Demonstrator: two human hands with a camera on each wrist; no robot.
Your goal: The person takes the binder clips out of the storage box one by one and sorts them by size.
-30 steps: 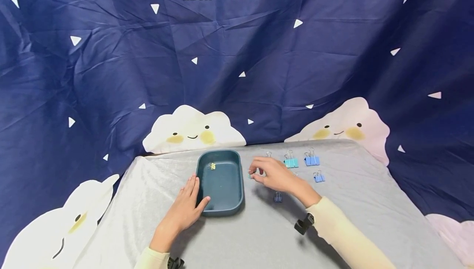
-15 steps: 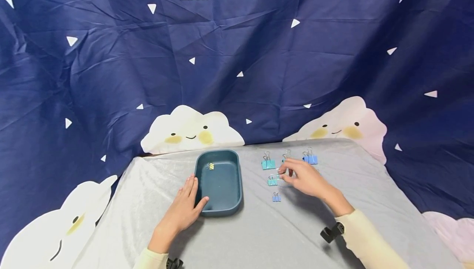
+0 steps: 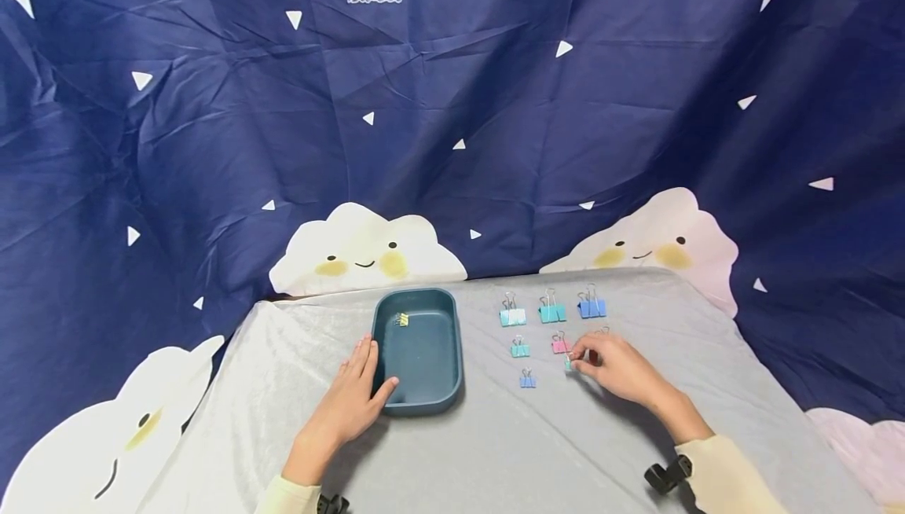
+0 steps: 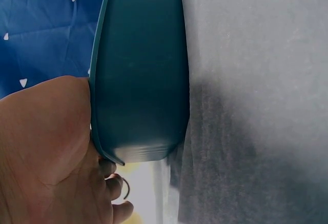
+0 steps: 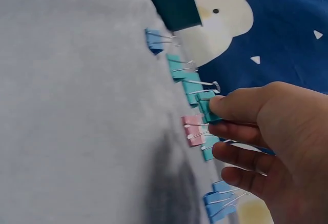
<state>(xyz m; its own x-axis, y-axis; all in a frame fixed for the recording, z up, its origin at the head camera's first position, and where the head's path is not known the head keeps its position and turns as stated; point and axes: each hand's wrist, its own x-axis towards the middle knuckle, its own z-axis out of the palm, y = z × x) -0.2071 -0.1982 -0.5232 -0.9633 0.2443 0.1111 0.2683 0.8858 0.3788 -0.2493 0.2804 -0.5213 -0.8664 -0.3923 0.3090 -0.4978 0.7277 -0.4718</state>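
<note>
My right hand [image 3: 613, 365] pinches a small teal binder clip [image 5: 207, 110] between thumb and index finger. In the head view this clip is just below and right of a pink binder clip [image 3: 560, 346]. On the left, my left hand [image 3: 348, 402] rests against the dark teal box [image 3: 424, 408], fingers fairly straight along its left side and the thumb over its near left rim. Inside the box, towards the back, lies a small yellow clip [image 3: 403, 320]. Another clip behind my right hand is mostly hidden, its wire handles [image 3: 602, 331] showing.
Three large clips stand at the back: a light teal clip [image 3: 512, 317], a teal clip [image 3: 552, 312] and a blue clip [image 3: 592, 307]. In front are a small teal clip [image 3: 520, 350] and a small blue clip [image 3: 527, 381]. Grey cloth [image 3: 481, 459] covers the table.
My right hand has moved right from beside the box, past the teal clips, to near the pink clip, carrying the small teal binder clip. My left hand has stayed on the box.
</note>
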